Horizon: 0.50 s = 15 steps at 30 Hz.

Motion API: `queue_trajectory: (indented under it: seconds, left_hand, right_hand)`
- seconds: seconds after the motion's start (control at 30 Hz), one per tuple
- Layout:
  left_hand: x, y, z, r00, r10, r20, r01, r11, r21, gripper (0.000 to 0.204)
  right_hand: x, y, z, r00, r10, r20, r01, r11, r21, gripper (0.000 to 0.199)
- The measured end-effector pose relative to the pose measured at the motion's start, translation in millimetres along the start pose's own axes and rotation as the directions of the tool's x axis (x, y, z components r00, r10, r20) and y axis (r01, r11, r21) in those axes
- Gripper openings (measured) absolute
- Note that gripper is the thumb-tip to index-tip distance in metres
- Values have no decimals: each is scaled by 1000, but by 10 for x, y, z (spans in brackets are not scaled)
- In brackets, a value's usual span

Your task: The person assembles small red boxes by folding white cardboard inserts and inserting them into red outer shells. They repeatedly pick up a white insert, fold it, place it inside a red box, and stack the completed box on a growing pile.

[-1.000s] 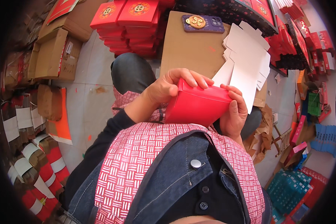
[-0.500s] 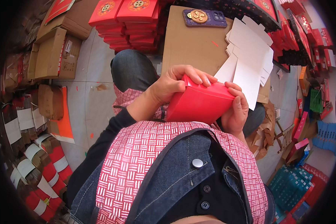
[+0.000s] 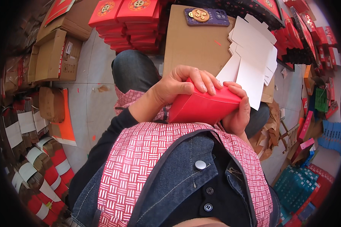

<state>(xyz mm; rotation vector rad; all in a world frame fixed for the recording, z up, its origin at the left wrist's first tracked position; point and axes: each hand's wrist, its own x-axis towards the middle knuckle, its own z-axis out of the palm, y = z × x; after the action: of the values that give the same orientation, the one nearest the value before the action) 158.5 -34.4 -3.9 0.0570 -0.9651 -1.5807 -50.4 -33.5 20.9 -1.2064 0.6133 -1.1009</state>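
A red cardboard box [image 3: 202, 105] is held close against the front of my apron, tilted with one side facing up toward me. My left hand [image 3: 183, 81] grips it from the left, thumb on the near corner and fingers laid over the far top edge. At the right end my right hand [image 3: 236, 108] is wrapped round the box, its fingertips bent over the same far edge. The box's far side and underside are hidden. Just beyond my hands lie flat white die-cut card blanks [image 3: 254, 49], fanned on a brown cardboard surface [image 3: 189, 49].
A phone in a purple case [image 3: 208, 17] rests at the far end of the cardboard. Stacked red boxes [image 3: 138, 24] with round patterns stand beyond my left knee. An open carton [image 3: 53, 56] is on the left, bundled red card [image 3: 53, 170] nearer. Crumpled brown paper [image 3: 267, 136] lies right.
My left fingers have slid a little along the box's far edge, the thumb now flatter over its corner. The box has tipped slightly and stays in both hands.
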Motion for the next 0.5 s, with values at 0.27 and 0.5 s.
queue_trajectory:
  seconds: [0.27,0.5]
  left_hand:
    - [-74,-9,71,995,-7,-99,11,999,33,19]
    - [-189,-168,-67,989,73,-130,-90,987,-133,22]
  right_hand:
    - [-37,88,6,1000,0,-21,1,999,37,42]
    - [4,42,3,996,81,30,-87,944,318,31]
